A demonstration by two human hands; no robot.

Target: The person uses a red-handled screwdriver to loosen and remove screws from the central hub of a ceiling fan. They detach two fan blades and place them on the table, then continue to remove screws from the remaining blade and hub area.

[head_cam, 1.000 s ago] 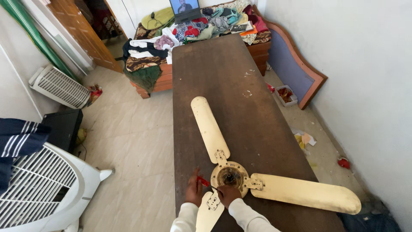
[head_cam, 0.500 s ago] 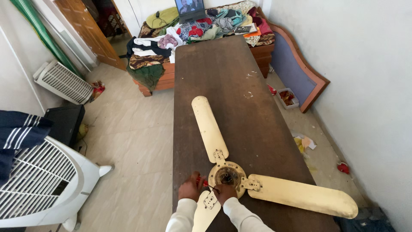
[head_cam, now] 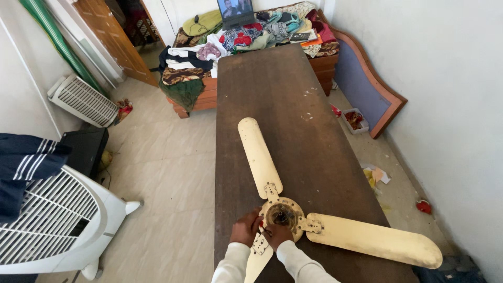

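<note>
A cream three-bladed ceiling fan (head_cam: 325, 230) lies flat on a long dark wooden table (head_cam: 272, 89). Its round hub (head_cam: 283, 214) faces up near the table's front end. My left hand (head_cam: 246, 228) grips a red-handled screwdriver (head_cam: 261, 225) just left of the hub. My right hand (head_cam: 277, 234) rests on the metal bracket of the near blade (head_cam: 259, 249), fingers curled at the screwdriver's tip. White sleeves cover both arms.
A bed (head_cam: 251, 36) piled with clothes and an open laptop (head_cam: 236, 11) stands beyond the table. A white air cooler (head_cam: 52, 225) is at left, a headboard panel (head_cam: 367, 89) leans on the right wall, and a small box (head_cam: 354, 119) sits on the floor.
My left hand has closed in toward the hub and the right hand. The camera view has shifted slightly; the fan has not moved on the table.
</note>
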